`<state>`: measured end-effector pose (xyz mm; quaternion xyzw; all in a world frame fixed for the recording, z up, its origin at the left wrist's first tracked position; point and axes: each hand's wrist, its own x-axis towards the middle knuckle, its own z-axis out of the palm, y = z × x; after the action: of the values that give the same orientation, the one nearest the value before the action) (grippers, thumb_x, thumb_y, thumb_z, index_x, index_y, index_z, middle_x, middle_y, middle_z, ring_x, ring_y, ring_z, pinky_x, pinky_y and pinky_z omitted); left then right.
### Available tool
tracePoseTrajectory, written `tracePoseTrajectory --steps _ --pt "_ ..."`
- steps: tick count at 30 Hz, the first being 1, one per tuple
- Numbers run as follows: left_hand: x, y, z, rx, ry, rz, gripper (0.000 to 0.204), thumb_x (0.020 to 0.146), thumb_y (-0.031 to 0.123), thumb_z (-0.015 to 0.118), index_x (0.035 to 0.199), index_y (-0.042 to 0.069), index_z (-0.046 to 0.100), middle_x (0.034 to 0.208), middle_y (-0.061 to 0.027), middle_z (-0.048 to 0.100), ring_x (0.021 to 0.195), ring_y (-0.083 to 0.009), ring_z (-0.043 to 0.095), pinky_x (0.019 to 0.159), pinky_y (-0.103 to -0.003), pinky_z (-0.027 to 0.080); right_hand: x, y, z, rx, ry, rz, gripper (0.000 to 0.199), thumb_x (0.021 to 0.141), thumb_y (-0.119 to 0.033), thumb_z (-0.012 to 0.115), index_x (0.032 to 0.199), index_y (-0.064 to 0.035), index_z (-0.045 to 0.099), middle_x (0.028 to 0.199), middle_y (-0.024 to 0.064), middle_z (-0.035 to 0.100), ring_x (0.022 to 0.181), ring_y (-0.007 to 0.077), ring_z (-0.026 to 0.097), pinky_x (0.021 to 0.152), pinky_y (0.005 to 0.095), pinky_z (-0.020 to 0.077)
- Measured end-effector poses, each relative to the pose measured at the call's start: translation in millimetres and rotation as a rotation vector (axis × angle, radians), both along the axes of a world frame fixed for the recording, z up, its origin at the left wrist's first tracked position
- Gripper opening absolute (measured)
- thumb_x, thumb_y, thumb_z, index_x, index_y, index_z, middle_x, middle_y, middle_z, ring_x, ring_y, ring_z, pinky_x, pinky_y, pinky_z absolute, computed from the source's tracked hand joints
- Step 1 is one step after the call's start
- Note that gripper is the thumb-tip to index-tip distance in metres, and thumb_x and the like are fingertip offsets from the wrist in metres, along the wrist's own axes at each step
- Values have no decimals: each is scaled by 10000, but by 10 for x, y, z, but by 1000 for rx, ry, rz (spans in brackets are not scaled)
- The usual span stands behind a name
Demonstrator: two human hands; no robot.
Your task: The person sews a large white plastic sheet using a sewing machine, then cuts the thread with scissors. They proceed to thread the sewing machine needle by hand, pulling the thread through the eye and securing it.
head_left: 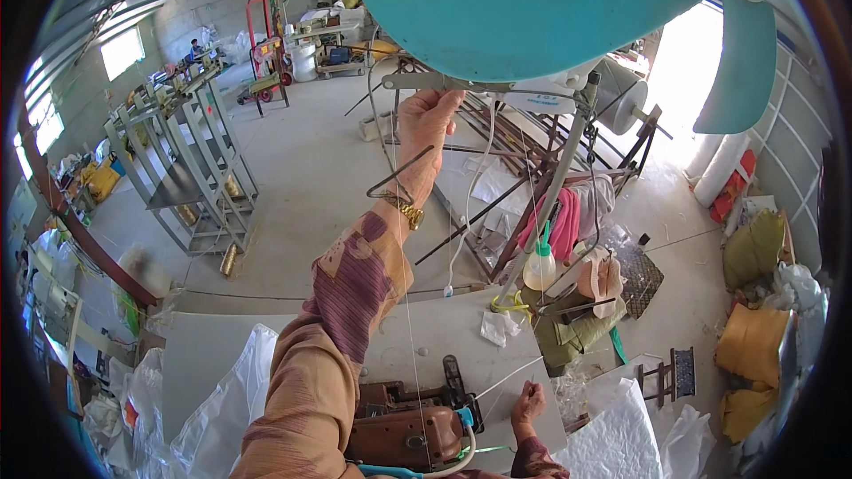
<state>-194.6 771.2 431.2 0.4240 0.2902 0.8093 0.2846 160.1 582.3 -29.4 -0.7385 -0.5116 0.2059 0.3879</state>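
My left hand (430, 115) is raised high, fingers pinched together against the grey metal bar (413, 81) of a stand. Whatever lies between the fingertips is too small to make out. Below that wrist, a thin pale thread (414, 346) runs down to a brown sewing machine head (408, 439) on the grey table (209, 337). My right hand (530, 401) is low, closed, just right of the machine; its fingers' contents do not show. A white cord (510, 378) stretches from the machine past that hand. A bent metal rod (399, 176) crosses my left wrist.
A large teal fan blade (541, 9) hangs overhead. A slanting metal pole (555, 186) rises from the table, beside a green-topped bottle (540, 268) and a pink cloth (561, 226). White sheeting (612, 439) lies at right. A grey metal frame (191, 168) stands far left.
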Motion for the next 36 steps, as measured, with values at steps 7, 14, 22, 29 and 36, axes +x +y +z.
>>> tracePoseTrajectory --steps 7,14,22,29,36 --pt "-1 -13 -24 84 29 -16 169 827 130 738 718 33 651 620 30 559 488 -44 404 460 -215 323 36 -74 -25 34 -204 125 254 911 -288 596 807 -60 553 716 136 619 654 346 599 588 453 427" --pt "-24 2 -35 115 -82 -118 151 834 120 729 723 49 655 616 42 549 488 -43 370 492 -231 335 51 -95 -114 103 -303 189 183 893 -249 609 841 -84 550 725 124 620 663 358 601 589 458 432" --pt "-58 24 -68 102 -74 -183 138 833 120 734 737 57 659 613 58 526 494 -39 349 501 -241 328 43 -127 -118 114 -342 217 119 827 -173 614 828 -81 539 739 141 590 667 365 591 583 454 429" --pt "-58 43 -59 114 -51 -199 143 833 132 743 738 63 661 608 69 517 496 -36 332 509 -241 326 25 -137 -55 170 -368 214 137 877 -214 592 814 -100 549 701 133 594 643 364 590 572 462 425" --pt "-139 7 -40 114 -66 -213 138 828 128 749 737 73 661 582 81 490 486 -33 322 511 -240 326 -9 -88 -80 155 -362 250 143 876 -206 585 815 -85 541 738 133 585 677 361 589 584 458 426"
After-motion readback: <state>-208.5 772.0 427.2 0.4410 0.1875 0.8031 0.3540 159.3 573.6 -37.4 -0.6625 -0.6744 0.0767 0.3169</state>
